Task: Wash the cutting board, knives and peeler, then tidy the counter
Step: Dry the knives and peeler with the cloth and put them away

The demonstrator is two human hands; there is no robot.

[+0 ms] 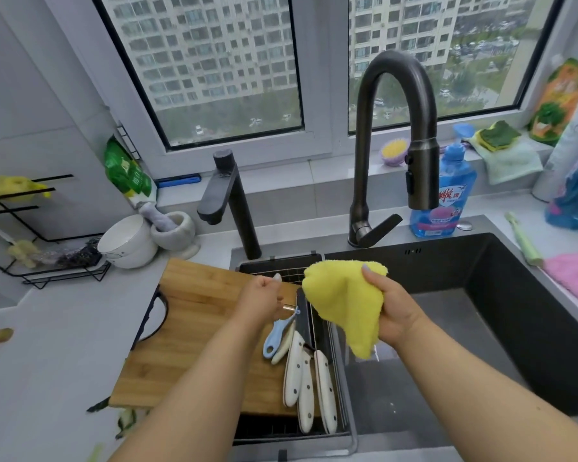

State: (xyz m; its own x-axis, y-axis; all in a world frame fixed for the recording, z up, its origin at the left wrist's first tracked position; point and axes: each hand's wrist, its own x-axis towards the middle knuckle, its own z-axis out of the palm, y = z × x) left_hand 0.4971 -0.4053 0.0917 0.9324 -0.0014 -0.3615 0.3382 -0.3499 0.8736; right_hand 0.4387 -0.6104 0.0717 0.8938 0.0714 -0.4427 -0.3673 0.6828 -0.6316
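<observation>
Risk: the knives (306,378) lie loose across the drain rack (327,328); a knock from the left hand could slide one into the sink (481,295).
Cutting board (194,328): bamboo, dry-looking, lying on the bench (47,361) and overhanging the rack.
Peeler (276,335): pale blue, beside the knives.
Left hand (261,295): fingers curled; grasp unclear.
Right hand (391,305): gripping a yellow cloth (341,301).
</observation>
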